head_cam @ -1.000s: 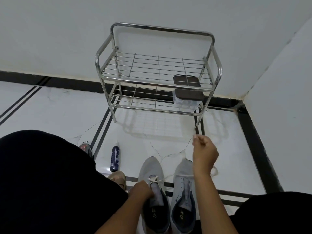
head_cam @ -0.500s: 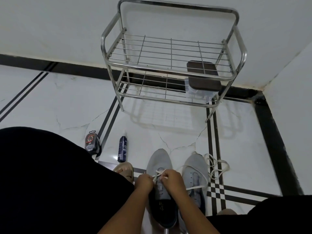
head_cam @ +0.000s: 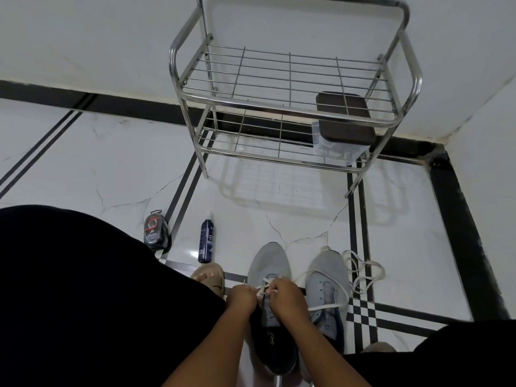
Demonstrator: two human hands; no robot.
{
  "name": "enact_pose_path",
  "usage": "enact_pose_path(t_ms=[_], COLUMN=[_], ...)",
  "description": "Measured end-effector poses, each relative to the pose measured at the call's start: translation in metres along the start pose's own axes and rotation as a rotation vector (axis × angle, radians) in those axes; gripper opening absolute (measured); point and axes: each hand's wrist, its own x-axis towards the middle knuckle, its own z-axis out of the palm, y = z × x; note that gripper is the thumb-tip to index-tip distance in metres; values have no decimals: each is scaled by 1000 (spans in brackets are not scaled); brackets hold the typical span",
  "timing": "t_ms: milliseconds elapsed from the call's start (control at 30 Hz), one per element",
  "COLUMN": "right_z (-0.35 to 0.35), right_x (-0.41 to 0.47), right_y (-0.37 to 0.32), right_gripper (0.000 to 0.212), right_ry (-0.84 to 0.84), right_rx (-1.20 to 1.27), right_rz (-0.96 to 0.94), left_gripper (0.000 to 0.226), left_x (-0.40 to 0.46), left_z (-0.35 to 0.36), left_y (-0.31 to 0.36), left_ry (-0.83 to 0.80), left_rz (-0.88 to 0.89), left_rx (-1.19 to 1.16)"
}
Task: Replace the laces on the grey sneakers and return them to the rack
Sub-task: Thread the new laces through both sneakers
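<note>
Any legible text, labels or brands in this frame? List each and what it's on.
Nothing reads cleanly.
Blue spray bottle: white print down its side, too blurred to read.
Black and red shoe polish pack: label with a red ring, print too small.
Left grey sneaker insole: pale mark, unreadable.
Right grey sneaker, rack: no text visible.

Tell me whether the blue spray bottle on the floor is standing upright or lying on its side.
Upright. The blue spray bottle stands on its base on the floor tile, white nozzle at the top.

Shiny metal rack (head_cam: 293, 107), glossy floor (head_cam: 111, 163)
</note>
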Motion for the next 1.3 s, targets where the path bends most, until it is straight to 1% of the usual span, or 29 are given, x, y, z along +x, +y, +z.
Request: enact_pose_path(t_ms=[33, 133, 267, 333, 367, 400, 433, 500, 533, 567, 600, 667, 733, 767, 800, 833, 867, 900, 933, 967, 1033, 1067, 1100, 1133, 1167, 1200, 1233, 1267, 1300], right_z=[0, 2, 4, 3, 2, 1, 0, -4, -7, -9, -11, -11, -8, -7, -7, -8, -8, -8, -8, -11, -14, -14, -15, -15, -14, -14, -13, -13, -13], right_x=[0, -3, -7, -6, -6, -6, -7, -10, -13, -16, -19, -24, -26, -27, -27, -27, -27, -26, -25, -24, -21, -19, -18, -18, -19, -20, -20, -21, -22], right_y=[0, -3, -10, -8, -6, -4, -1, 5, 9, 12, 15, 24, 31, 33, 34, 33, 33, 33, 32, 29, 22, 19, 16, 13, 11, 11, 12, 13, 15], right_gripper=[14, 21, 20, 23, 25, 26, 26, 24, 28, 32, 33, 30, 30, 30, 30, 30, 29, 29, 29, 30, 30, 29, 29, 29, 29, 30, 30, 30, 30], right_ry=[-1, 26, 56, 22, 2, -4, 16, 120, 160, 158, 124, 5, -58, -67, -71, -77, -82, -87, -93, -97, -68, -44, -28, -22, -21, -19, -16, -15, -17], right_rx=[-35, -134, -151, -110, -92, -93, -105, -188, -252, -305, -334, -352, -342, -323, -311, -301, -294, -285, -278, -274, -254, -237, -227, -223, -226, -232, -231, -233, -232], right_rz=[-5, -8, -5, -35, -53, -66, -75, -70, -50, -18, 22, 108, 149, 163, 172, 187, 199, 210, 214, 214, 181, 161, 153, 154, 160, 161, 160, 159, 162], left_gripper=[33, 31, 27, 30, 32, 30, 26, 22, 24, 26, 27, 30, 34, 35, 36, 37, 37, 36, 34, 34, 35, 33, 30, 29, 30, 31, 31, 30, 30], left_x=[1, -2, -7, -4, -3, -5, -5, -9, -10, -5, -7, -6, -4, -1, 1, 3, 8, 8, 0, -7, -25, -27, -27, -23, -23, -25, -27, -27, -31], left_z=[1, 4, 5, 5, 5, 4, 5, 5, 5, 8, 7, 5, -12, -29, -50, -77, -99, -114, -126, -126, -105, -83, -61, -40, -24, -11, -5, -5, -6], left_y=[0, 1, 5, 5, 5, 6, 5, 7, 8, 5, 6, 5, 6, 6, 5, 6, 4, 7, 14, 22, 41, 41, 38, 31, 25, 19, 15, 13, 16], left_ry=[2, 21, 91, 42, 51, 69, 77, 91, 112, 108, 126, 148, 316, 452, 551, 620, 675, 703, 754, 786, 647, 537, 383, 254, 145, 90, 92, 133, 177], left_rz=[-19, -77, -105, -121, -128, -148, -130, -112, -108, -109, -113, -134, -181, -267, -306, -358, -397, -438, -438, -343, -32, 50, 70, 75, 56, 32, 6, -20, -63], left_rx=[-33, -139, -284, -280, -260, -297, -292, -241, -246, -196, -181, -154, -261, -384, -469, -593, -636, -626, -535, -409, -224, -74, 67, 154, 183, 160, 104, 17, -139])
